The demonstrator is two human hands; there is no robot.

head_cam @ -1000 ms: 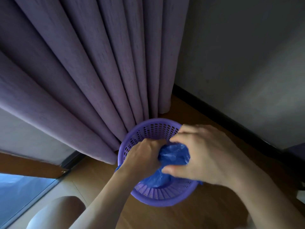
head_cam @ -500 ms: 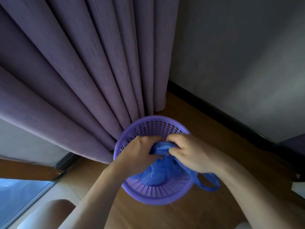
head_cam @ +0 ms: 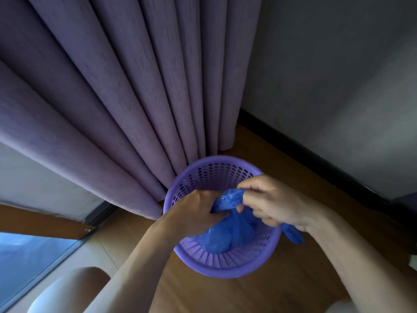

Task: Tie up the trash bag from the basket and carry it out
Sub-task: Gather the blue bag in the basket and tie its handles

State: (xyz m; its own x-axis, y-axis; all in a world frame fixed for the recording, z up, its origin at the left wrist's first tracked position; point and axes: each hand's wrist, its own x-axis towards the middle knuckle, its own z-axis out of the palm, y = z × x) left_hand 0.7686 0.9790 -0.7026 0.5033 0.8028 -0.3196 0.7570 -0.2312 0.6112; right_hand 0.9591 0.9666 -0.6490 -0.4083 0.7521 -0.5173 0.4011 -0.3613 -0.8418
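While both hands work over it, curtain (head_cam: pixel 126 91) hangs just behind the grips, touching the basket (head_cam: pixel 225 265) on the wood floor (head_cam: pixel 266 297). Trash bag (head_cam: pixel 225 236) sits inside the basket, directly below the grips, its neck drawn up between them. Left hand (head_cam: pixel 194 213) is clamped on one gathered ear; right hand (head_cam: pixel 275 202) pinches a twisted strand (head_cam: pixel 228 197), a loose tail (head_cam: pixel 293 236) trailing past its wrist over the rim. Film looks thin, soft, slippery, likely light. Best hold: the bunched ears near the neck, not the body. Knot not yet closed.
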